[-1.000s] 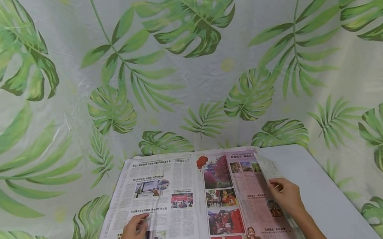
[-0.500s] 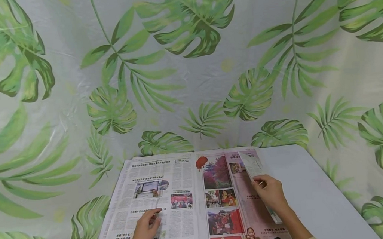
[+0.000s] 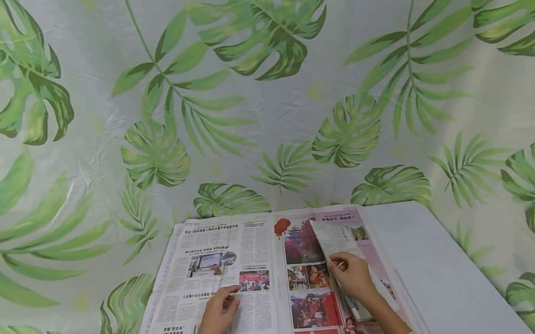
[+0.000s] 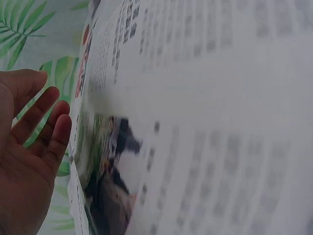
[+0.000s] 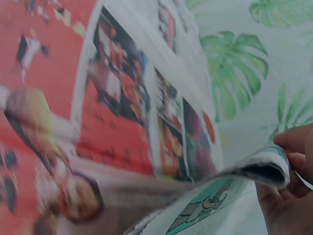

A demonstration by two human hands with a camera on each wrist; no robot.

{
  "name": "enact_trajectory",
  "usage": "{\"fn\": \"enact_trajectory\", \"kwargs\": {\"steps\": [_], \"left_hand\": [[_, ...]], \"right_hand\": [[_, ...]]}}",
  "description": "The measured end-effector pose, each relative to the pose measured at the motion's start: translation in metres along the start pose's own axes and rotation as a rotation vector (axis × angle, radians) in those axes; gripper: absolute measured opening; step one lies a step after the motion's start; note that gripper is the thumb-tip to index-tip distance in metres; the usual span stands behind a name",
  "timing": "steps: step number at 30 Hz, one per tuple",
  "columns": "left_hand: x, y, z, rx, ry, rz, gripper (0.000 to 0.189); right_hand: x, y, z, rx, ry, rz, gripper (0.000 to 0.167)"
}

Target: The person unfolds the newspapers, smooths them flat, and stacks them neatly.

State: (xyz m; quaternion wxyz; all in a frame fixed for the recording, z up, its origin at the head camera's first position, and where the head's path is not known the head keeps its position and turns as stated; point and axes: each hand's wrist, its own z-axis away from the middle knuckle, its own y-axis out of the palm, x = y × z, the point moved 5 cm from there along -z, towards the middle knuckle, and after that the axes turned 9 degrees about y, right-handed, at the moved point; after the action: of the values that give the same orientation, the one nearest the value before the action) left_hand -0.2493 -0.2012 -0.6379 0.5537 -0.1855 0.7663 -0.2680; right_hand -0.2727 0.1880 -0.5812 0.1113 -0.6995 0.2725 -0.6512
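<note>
An open newspaper [image 3: 260, 319] lies spread over the white table, its left page mostly print and its right page full of red and pink photos. My right hand [image 3: 351, 275] pinches the outer edge of the right page and holds it curled over toward the middle. The page's printed back shows along the fold. In the right wrist view the rolled edge of the page [image 5: 266, 166] sits between thumb and fingers. My left hand [image 3: 219, 315] hovers close over the left page, fingers loosely bent with nothing in them; the left wrist view shows this hand [image 4: 34, 127] beside the paper.
A white tabletop [image 3: 440, 263] extends to the right of the newspaper. Behind and around the table hangs a pale curtain [image 3: 282, 113] printed with green leaves. More newspaper sheets lie under the open spread, their edges showing at the left and right.
My right hand has moved left, drawing the page's edge further over toward the middle fold. My left hand has shifted right and slightly up across the left page.
</note>
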Motion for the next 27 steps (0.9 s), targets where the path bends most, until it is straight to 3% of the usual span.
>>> {"fn": "enact_trajectory", "kwargs": {"steps": [6, 12, 21, 27], "left_hand": [[-0.01, 0.015, -0.006, 0.02, 0.058, 0.037, 0.034], [-0.021, 0.03, -0.014, 0.021, 0.134, 0.103, 0.035], [-0.033, 0.053, -0.025, 0.045, 0.139, 0.15, 0.036], [-0.037, 0.065, -0.026, 0.062, 0.163, 0.15, 0.035]], "right_hand": [[0.001, 0.027, 0.01, 0.07, 0.069, -0.036, 0.014], [0.002, 0.046, 0.015, 0.112, 0.065, -0.05, 0.014], [-0.013, 0.065, 0.01, 0.122, 0.055, -0.049, 0.008], [-0.023, 0.065, 0.01, 0.118, 0.097, -0.009, 0.011]]}}
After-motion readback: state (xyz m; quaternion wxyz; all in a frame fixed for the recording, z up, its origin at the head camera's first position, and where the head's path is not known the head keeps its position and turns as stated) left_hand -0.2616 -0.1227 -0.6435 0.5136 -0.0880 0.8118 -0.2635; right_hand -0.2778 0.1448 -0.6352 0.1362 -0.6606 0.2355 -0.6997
